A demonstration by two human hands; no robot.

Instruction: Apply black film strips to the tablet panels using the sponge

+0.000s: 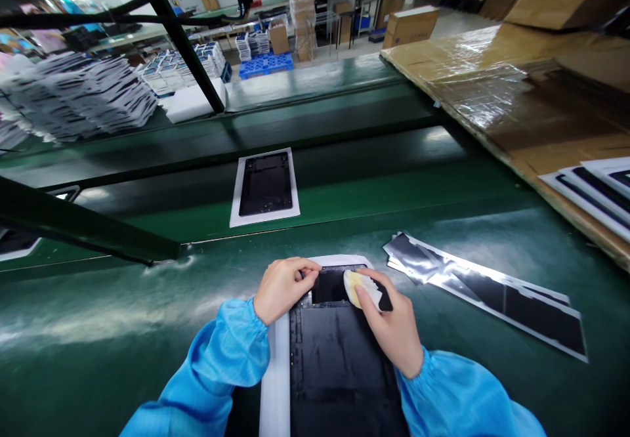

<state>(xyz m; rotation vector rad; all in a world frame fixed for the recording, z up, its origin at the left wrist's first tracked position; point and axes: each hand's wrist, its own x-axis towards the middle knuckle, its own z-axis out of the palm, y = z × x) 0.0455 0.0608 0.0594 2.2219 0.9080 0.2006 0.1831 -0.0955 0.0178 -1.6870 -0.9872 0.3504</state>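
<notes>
A black rectangular panel [335, 365] lies on a white sheet [276, 384] right in front of me on the green bench. My left hand [283, 287] is curled, with its fingertips pinched at the panel's top left edge. My right hand [391, 325] presses a pale yellow pad [355, 286] onto the panel's top right corner, fingers closed over it. Both arms wear blue sleeves.
A second black panel on a white sheet [266, 186] lies on the green conveyor [354, 187] beyond. Peeled black and silver film strips [487, 289] lie to the right. Cardboard sheets [516, 96] with several white-framed panels [598, 191] sit far right. Stacks of trays [83, 96] stand back left. A dark frame bar [88, 227] crosses on the left.
</notes>
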